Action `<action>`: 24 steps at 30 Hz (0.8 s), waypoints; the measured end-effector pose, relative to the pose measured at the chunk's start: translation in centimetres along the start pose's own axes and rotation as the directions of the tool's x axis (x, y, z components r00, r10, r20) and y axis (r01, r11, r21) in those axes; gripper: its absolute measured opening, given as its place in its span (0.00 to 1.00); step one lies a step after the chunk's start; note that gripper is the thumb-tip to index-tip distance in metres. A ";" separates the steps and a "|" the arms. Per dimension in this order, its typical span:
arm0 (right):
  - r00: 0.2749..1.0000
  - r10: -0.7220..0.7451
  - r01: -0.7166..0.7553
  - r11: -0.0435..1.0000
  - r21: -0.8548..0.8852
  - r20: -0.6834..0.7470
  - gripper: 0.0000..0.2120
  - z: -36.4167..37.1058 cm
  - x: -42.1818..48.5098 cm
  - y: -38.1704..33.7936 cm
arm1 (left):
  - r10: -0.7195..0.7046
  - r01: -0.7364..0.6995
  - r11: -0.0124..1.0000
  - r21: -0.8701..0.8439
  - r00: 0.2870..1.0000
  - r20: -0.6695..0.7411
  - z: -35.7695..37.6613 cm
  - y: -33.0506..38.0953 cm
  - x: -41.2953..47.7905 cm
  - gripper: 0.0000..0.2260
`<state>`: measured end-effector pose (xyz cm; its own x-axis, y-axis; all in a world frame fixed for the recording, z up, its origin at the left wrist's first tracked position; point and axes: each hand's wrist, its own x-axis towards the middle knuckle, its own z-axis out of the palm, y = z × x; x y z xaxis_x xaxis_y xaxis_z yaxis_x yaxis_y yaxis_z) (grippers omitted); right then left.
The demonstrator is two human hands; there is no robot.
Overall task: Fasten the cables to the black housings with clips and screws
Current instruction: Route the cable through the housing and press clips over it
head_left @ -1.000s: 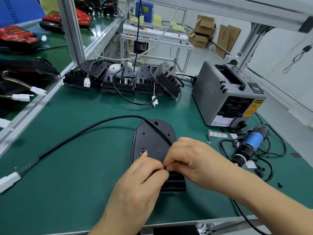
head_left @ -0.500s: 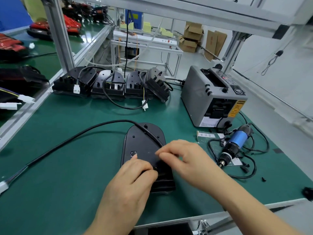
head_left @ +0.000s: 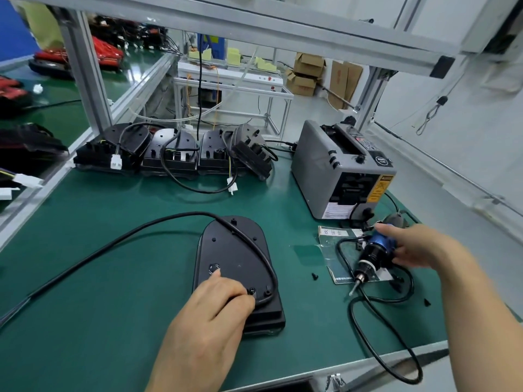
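A black housing [head_left: 235, 250] lies flat on the green mat in front of me. A black cable [head_left: 113, 244] comes in from the left, crosses the housing and curves down its right side to a small black screw [head_left: 251, 290] near the lower end. My left hand [head_left: 209, 312] rests on the housing's lower part, thumb laid out flat and fingertips pressing at the cable beside the screw. Off to the right, my right hand [head_left: 418, 244] grips the blue electric screwdriver [head_left: 370, 253], which lies on the mat with its bit pointing down-left.
Several black housings [head_left: 169, 157] with cables stand in a row at the back. A grey tape dispenser [head_left: 334, 171] sits at the right rear. A paper sheet [head_left: 336, 250] and loose black screws [head_left: 314, 276] lie by the screwdriver, whose cord loops to the front edge.
My right hand has left the housing and moved right to grip the blue screwdriver. My left hand stays on the housing's lower end.
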<state>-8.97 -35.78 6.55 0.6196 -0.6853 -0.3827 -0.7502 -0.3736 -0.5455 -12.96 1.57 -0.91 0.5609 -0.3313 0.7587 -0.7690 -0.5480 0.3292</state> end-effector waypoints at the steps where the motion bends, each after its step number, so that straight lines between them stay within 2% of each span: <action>1: 0.999 0.038 -0.041 0.994 0.101 0.030 0.29 0.1 0.2 0.0 | 0.001 -0.001 1.000 0.000 1.000 0.003 0.0 0.0 0.0 0.06; 7: 0.993 0.047 -0.070 0.973 0.220 0.108 0.22 0.4 0.5 -0.7 | -0.004 0.004 1.000 0.012 1.000 -0.013 0.1 0.1 0.0 0.06; 15: 0.998 -0.019 -0.015 0.876 0.482 0.067 0.17 0.2 0.4 1.1 | -0.014 0.014 1.000 0.024 1.000 0.000 0.0 0.1 0.0 0.06; 18: 0.996 -0.067 0.011 0.777 0.630 0.065 0.16 0.9 0.4 1.8 | -0.011 0.011 1.000 0.019 1.000 -0.006 0.1 0.1 0.0 0.05; 21: 0.992 -0.123 0.060 0.590 0.805 0.016 0.13 1.8 0.0 1.5 | -0.008 0.007 1.000 0.016 1.000 0.005 0.1 0.1 0.0 0.03; 24: 0.989 -0.143 0.108 0.449 0.887 -0.048 0.11 2.5 -0.5 0.4 | -0.010 0.010 1.000 0.013 1.000 0.006 0.1 0.0 -0.1 0.04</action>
<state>-9.03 -34.01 4.69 0.7087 -0.6541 -0.2646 -0.0653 0.3126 -0.9476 -12.97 1.45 -1.03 0.5703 -0.3306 0.7520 -0.7596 -0.5609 0.3294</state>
